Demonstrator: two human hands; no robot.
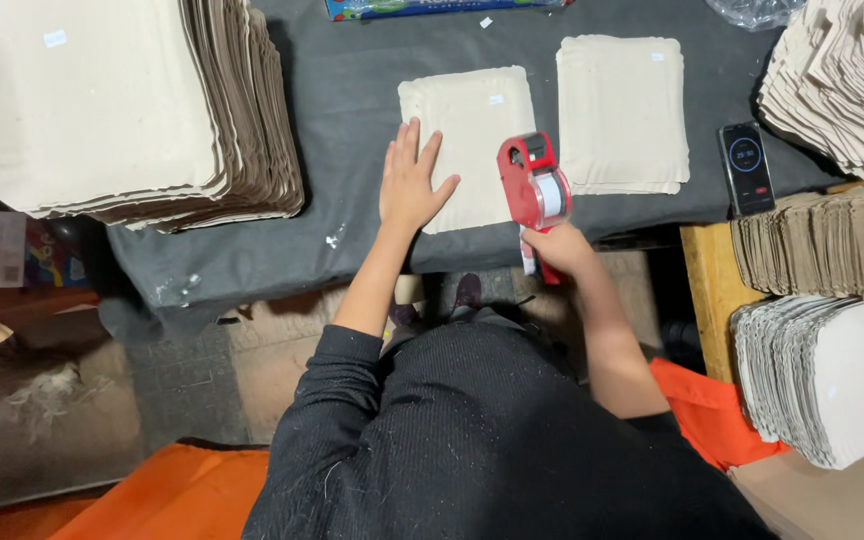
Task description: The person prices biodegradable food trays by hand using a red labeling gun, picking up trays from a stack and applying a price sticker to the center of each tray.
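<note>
My left hand [411, 183] lies flat, fingers spread, on the near left corner of a small stack of cream paper sheets [472, 120] on the dark cloth-covered table [342, 110]. My right hand [558, 248] grips the handle of a red tape dispenser [534, 183] with a white roll, held upright at the stack's near right edge. A second, similar stack of cream sheets [622, 112] lies just to the right, apart from both hands.
A tall pile of cream sheets [122, 105] fills the far left of the table. More piles [837, 85] stand at the right, with others [832, 375] lower down. A dark phone [747, 165] lies right of the second stack. Orange fabric [707, 410] lies below.
</note>
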